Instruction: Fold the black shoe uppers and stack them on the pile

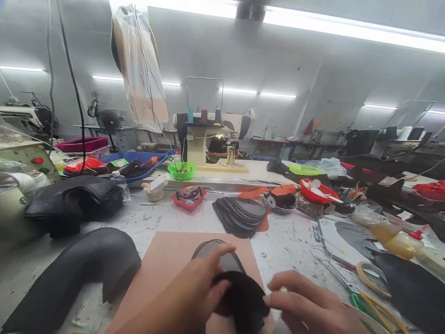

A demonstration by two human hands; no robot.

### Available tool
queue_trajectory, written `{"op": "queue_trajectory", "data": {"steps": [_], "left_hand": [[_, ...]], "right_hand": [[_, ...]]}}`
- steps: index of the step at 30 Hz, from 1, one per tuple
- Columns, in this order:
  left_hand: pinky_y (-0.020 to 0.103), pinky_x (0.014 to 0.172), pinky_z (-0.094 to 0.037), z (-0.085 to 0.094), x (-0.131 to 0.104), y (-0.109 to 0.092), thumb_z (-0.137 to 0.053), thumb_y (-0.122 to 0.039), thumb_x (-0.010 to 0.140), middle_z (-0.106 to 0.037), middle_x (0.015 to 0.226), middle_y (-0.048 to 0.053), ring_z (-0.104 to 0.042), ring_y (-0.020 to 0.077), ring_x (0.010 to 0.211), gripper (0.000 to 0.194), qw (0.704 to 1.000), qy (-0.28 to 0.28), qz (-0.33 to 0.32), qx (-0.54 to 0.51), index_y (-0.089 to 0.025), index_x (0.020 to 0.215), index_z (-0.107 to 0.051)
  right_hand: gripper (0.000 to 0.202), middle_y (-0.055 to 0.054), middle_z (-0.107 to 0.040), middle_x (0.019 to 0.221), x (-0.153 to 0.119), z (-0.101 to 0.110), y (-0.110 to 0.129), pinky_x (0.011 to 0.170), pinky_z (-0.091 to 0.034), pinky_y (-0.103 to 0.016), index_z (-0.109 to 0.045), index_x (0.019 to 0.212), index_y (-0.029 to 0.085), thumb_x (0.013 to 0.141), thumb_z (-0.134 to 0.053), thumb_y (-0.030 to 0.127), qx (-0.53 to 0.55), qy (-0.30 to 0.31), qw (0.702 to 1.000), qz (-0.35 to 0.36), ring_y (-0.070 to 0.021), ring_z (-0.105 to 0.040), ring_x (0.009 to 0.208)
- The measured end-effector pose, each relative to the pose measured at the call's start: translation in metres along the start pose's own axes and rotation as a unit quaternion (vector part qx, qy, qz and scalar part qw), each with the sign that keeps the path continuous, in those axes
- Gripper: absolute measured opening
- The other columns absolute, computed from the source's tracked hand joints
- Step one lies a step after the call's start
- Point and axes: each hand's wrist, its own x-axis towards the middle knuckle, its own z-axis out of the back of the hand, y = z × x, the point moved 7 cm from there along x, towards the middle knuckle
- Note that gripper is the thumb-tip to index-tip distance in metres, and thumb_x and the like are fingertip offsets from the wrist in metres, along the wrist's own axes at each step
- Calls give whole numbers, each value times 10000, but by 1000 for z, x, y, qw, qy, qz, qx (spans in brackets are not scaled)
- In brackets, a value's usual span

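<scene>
Between my two hands is a black rounded piece (243,297), low in the head view. My left hand (205,283) pinches its left edge between thumb and fingers, with the index finger stretched out above it. At its right edge, the fingertips of my right hand (302,297) hold the rim. Behind the black piece, a grey rounded piece with a dark edge (227,260) lies on a pink sheet (156,269). A stack of dark rounded pieces (238,213) sits just beyond the sheet.
Curved black pieces (114,255) lie at the left on the white table (292,241). A red tray (189,199) and green bowl (181,171) stand farther back, before a sewing machine (212,139). Scissors (333,269) and a tape roll (372,278) lie right.
</scene>
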Motion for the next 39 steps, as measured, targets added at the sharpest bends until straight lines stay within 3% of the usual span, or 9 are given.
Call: {"op": "queue_trajectory", "data": {"steps": [2,6,11,17,23,28,31,35,39], "left_hand": [[229,559,-338,-10,-3,-4,-481,-166,743,-592,656,-21,-524,164,618,436,1000,26,1,1,-268,1166,-478],[222,575,-350,-8,-3,6,-513,-160,714,-555,662,-37,-513,153,640,474,996,48,17,-69,-250,1170,-423],[229,579,-367,-12,-1,21,-466,-156,734,-600,787,5,-512,143,647,533,983,104,24,-151,-223,1234,-293],[238,620,-378,-17,0,25,-435,-180,780,-613,826,-3,-536,163,746,496,994,93,24,-45,-294,1249,-320],[232,600,-369,-18,4,27,-428,-156,766,-581,737,-23,-515,136,655,494,993,97,28,-64,-230,1240,-311],[253,645,-356,-17,-1,20,-417,-138,766,-560,734,-23,-509,156,709,483,996,86,31,11,-245,1231,-340],[255,638,-353,-19,-5,13,-414,-166,782,-592,765,-17,-521,172,732,463,994,90,17,55,-275,1228,-353],[259,668,-368,-21,-6,10,-408,-169,777,-627,791,-1,-548,174,741,461,995,84,8,47,-243,1229,-353],[244,644,-384,-27,-2,16,-412,-156,744,-640,758,8,-553,158,701,455,994,105,5,-39,-188,1196,-371]], "right_hand": [[96,-87,-581,988,22,-1,-3,558,-471,-182,-502,948,181,859,-471,198,16,-17,999,-41,-118,-580,672],[65,48,-547,640,35,-24,-21,472,-402,-180,-517,800,217,792,-540,157,159,-31,972,-169,-98,-512,545],[172,27,-541,773,33,-45,-34,501,-369,-192,-558,795,209,704,-614,74,266,-12,941,-209,-102,-463,604],[243,47,-482,683,31,-63,-48,507,-325,-177,-516,633,172,577,-656,-19,325,50,894,-305,-87,-422,589],[189,28,-498,737,36,-63,-43,528,-325,-175,-493,610,166,574,-582,4,349,34,910,-220,-89,-446,627],[226,60,-488,636,29,-71,-47,486,-288,-176,-549,714,182,561,-620,31,297,84,913,-268,-72,-393,534],[195,58,-494,626,28,-73,-46,489,-296,-169,-552,665,174,557,-596,17,316,98,903,-275,-70,-406,540],[173,63,-468,580,31,-68,-41,475,-276,-162,-505,589,168,516,-545,15,326,58,915,-229,-63,-400,524],[156,64,-464,563,32,-62,-32,478,-284,-159,-458,582,173,500,-485,44,309,-4,938,-159,-57,-418,507]]}}
